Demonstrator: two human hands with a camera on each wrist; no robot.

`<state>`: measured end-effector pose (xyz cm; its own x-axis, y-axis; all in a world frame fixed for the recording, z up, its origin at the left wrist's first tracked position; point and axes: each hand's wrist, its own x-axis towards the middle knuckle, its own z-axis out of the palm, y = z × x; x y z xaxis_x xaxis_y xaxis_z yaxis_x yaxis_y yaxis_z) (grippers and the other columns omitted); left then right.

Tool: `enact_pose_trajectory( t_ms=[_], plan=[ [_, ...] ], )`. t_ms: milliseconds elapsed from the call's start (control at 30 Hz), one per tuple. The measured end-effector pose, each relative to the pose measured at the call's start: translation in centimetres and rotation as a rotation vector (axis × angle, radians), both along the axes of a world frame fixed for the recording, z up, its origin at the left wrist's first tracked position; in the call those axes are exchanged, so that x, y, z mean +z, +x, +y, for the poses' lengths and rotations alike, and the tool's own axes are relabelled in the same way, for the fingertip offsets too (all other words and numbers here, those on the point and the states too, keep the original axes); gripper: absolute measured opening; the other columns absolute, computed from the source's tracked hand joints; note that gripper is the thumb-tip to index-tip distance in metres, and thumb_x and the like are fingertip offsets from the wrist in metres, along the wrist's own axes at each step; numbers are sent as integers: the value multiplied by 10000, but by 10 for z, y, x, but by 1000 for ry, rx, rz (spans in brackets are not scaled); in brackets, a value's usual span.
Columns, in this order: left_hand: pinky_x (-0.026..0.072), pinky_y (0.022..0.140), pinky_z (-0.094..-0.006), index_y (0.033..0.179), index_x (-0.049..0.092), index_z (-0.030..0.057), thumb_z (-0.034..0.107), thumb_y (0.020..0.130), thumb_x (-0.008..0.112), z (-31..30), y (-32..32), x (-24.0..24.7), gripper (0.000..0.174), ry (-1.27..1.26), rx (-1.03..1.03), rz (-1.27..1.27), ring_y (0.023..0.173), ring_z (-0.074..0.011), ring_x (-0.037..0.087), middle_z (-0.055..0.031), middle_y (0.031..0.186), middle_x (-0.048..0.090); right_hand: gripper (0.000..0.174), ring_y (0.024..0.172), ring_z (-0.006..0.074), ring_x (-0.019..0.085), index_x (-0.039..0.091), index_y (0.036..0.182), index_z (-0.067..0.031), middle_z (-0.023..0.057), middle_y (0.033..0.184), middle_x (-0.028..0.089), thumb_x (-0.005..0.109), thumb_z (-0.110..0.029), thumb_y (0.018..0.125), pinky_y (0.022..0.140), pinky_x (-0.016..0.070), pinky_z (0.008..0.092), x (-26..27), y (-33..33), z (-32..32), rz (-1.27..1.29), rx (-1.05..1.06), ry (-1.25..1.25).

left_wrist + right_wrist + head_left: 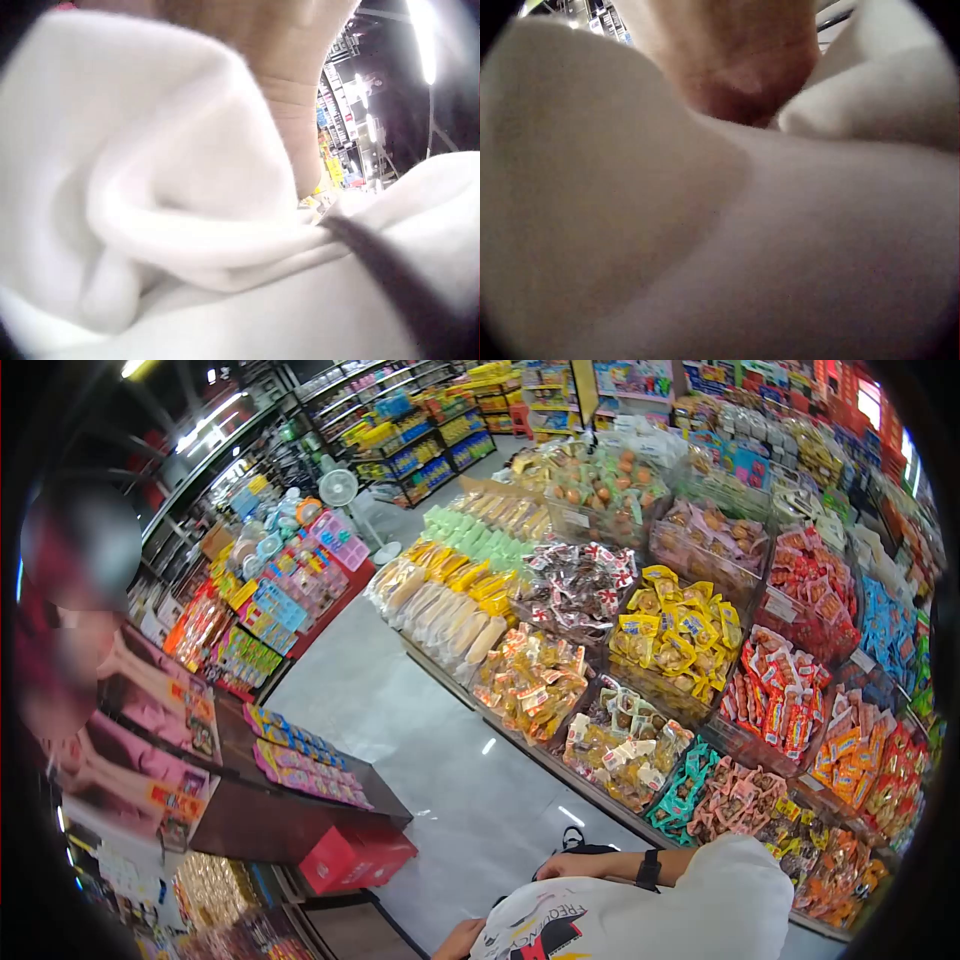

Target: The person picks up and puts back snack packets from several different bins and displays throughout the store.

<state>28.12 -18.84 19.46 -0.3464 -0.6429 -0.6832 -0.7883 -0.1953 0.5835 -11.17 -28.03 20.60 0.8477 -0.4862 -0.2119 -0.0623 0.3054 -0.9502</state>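
Observation:
My right hand point(560, 866) lies against the front of my white shirt point(690, 900), low in the head view, with a black band point(649, 870) round its wrist. Its fingers are mostly hidden by the shirt. At the bottom edge shows a part of my left hand point(459, 940), beside the shirt's printed front; its fingers are cut off and covered. White cloth point(172, 165) fills most of the left wrist view, below the bare skin of the wrist point(292, 82). Pale cloth point(705, 247) likewise covers most of the right wrist view, hiding what the fingers do.
To the right stands a long display of bins with wrapped snacks, among them yellow packets point(675, 630) and red packets point(775, 695). Grey floor point(440, 760) runs along it. At left are a dark shelf unit point(270, 810), a red box point(357, 858) and a standing fan point(340, 488).

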Motion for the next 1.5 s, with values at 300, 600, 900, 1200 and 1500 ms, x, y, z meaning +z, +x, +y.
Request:
enact_pose_trajectory(
  t_ms=[300, 600, 900, 1200, 1500],
  plan=[
    [426, 1110, -396, 1440, 571, -11, 428, 1086, 452, -119, -28, 47, 577, 203, -93, 60, 1286, -305, 584, -199, 1427, 624, 372, 834, 156, 659, 726, 1081, -1, 83, 925, 751, 624, -353, 1018, 760, 526, 340, -31, -15, -40, 310, -178, -95],
    [514, 999, -436, 1316, 672, 86, 466, 1055, 459, -242, -28, 10, 508, -45, -526, 141, 1207, -415, 627, -196, 1252, 705, 341, 926, 227, 678, 687, 1134, 9, 153, 1020, 746, 689, -280, 952, 820, 521, 391, -25, -9, -38, 253, -317, 19],
    [519, 975, -434, 1293, 686, 135, 521, 1041, 475, -356, -22, 40, 507, -9, -663, 106, 1167, -386, 662, -185, 1231, 712, 585, 998, 254, 682, 730, 1192, -67, 85, 1051, 733, 615, -601, 982, 790, 559, 411, -75, 19, -82, 604, -692, 528],
    [528, 1043, -426, 1485, 536, 176, 268, 1006, 508, -431, 7, -55, 488, -52, -1143, 350, 1249, -383, 616, -147, 1481, 551, 828, 1381, 337, 487, 624, 1422, -112, 144, 1496, 560, 682, -729, 873, 1093, 448, 509, -111, 50, -71, 476, -904, 988],
    [564, 968, -390, 1505, 499, 201, 231, 970, 537, -470, 32, -59, 537, -218, -1351, 584, 1175, -365, 639, -122, 1406, 563, 618, 1321, 284, 622, 694, 1343, -119, 110, 1408, 667, 634, -472, 839, 1078, 476, 395, -178, 120, -136, 1098, -532, 754]
  ],
)
